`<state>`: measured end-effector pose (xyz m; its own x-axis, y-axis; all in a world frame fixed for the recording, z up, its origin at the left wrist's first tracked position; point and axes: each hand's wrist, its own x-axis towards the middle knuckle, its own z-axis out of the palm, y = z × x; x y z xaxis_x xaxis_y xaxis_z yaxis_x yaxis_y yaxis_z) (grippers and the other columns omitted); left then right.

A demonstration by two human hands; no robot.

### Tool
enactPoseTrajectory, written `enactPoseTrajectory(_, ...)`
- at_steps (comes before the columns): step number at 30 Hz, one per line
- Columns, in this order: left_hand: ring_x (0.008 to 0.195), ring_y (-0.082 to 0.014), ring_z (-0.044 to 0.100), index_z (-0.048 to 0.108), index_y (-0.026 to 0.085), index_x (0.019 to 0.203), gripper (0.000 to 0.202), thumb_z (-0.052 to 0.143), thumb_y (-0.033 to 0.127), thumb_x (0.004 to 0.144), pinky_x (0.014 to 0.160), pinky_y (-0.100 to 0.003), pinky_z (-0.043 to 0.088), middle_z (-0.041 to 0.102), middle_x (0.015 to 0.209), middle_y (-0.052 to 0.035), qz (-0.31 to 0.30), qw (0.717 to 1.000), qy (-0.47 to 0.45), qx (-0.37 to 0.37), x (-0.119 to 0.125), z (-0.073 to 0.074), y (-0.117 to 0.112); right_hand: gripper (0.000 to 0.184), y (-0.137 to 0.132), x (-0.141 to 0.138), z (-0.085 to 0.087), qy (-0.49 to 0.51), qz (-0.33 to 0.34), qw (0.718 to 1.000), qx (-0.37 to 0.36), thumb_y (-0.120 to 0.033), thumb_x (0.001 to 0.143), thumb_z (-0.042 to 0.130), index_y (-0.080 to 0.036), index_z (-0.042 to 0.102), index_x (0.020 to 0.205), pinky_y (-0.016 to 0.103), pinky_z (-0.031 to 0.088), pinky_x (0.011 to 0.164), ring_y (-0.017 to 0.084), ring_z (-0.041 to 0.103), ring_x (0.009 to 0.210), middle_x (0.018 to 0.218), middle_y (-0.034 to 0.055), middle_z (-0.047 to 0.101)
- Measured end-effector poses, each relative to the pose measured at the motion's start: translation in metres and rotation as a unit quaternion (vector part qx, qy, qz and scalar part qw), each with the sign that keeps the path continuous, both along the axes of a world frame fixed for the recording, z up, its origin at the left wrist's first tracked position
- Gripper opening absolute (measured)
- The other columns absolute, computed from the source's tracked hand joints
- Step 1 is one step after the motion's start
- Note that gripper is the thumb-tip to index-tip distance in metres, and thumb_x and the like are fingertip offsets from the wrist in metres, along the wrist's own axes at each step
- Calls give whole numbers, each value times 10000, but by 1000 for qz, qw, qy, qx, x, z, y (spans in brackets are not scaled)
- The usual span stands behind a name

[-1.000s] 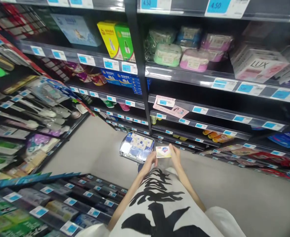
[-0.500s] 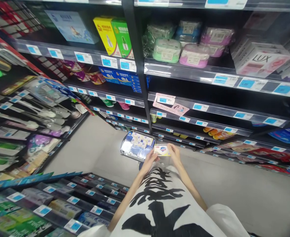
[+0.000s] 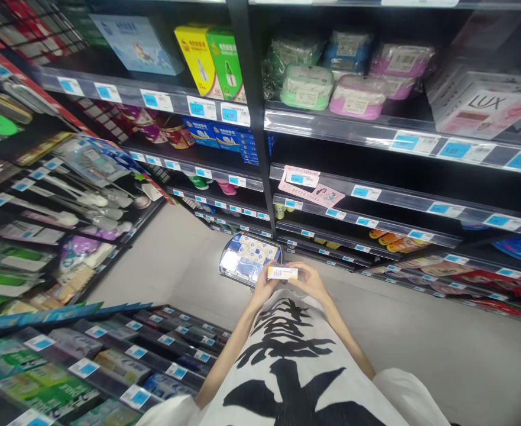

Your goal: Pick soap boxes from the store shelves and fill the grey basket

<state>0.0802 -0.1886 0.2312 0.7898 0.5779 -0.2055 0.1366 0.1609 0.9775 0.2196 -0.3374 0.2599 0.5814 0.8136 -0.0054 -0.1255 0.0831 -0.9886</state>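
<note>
A small white-and-yellow soap box (image 3: 282, 273) is held in front of my waist, one narrow side facing up. My left hand (image 3: 264, 288) is closed on its left end, and my right hand (image 3: 310, 280) grips the right end. The far side of the box is hidden. Just beyond my left hand, a cart or stool with a dark rim (image 3: 221, 273) carries several similar soap boxes (image 3: 256, 247) and blue-and-white packs (image 3: 248, 269).
Ahead stands a tall shelf (image 3: 287, 121) with pastel soap cases (image 3: 307, 87), LUX boxes (image 3: 486, 103) and price tags. Hanging brushes (image 3: 83, 192) line the left rack. A low shelf of boxed goods (image 3: 122, 367) is close on my left. Grey floor (image 3: 167, 260) runs between.
The soap box has turned from its broad printed face to a narrow side and shifted slightly left. My right hand has curled further around it. The view has shifted slightly.
</note>
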Motion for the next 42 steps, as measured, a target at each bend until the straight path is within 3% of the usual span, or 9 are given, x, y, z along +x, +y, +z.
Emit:
enactPoseTrajectory(11,1166,-241,630,554,222,1432,657,769,310,818,1030,-373,492,650,1357,-108,4,1000,10,-24,6,-4,-6,450,-4,3,5,50,-29,998,-19,-376,678,920,-225,756,1069,394,554,997,280,660,1201,1202,98,743)
enactPoseTrajectory(15,1125,-241,638,543,224,1451,726,804,442,810,954,-366,537,621,1392,-133,9,999,5,-37,8,2,-8,518,-1,1,3,119,-113,984,-70,-498,696,879,-210,728,1100,324,611,725,259,691,1000,1143,99,740)
enactPoseTrajectory(17,1072,-225,637,548,221,1452,730,800,479,817,894,-344,553,604,1396,-135,3,1000,-1,-23,10,8,-10,533,2,-2,0,180,-147,968,-93,-584,735,822,-189,720,1077,287,571,565,236,684,857,1094,111,738)
enactPoseTrajectory(20,953,-185,619,544,214,1463,698,765,485,858,815,-309,550,631,1293,-119,-4,1000,-9,10,13,16,-11,509,7,-10,-10,304,-151,934,-113,-629,792,748,-160,717,987,237,471,461,177,631,668,914,103,729)
enactPoseTrajectory(24,884,-172,596,584,192,1431,632,754,442,877,820,-288,509,632,953,-35,-2,999,-16,35,16,24,-10,362,12,-18,-25,472,-93,865,-146,-532,844,699,-182,666,933,178,288,398,77,417,460,657,1,605)
enactPoseTrajectory(28,854,-157,581,600,189,1413,578,735,408,896,867,-290,478,586,857,3,-8,999,-25,36,17,26,-8,236,12,-17,-28,542,-40,828,-134,-412,897,608,-184,632,949,158,223,391,55,282,437,615,-30,551)
enactPoseTrajectory(42,868,-164,597,575,211,1447,627,730,473,899,892,-301,489,602,899,-7,-11,999,-19,27,16,22,-10,316,11,-19,-31,493,-15,861,-127,-505,807,696,-208,592,838,173,174,370,51,208,432,589,-50,497)
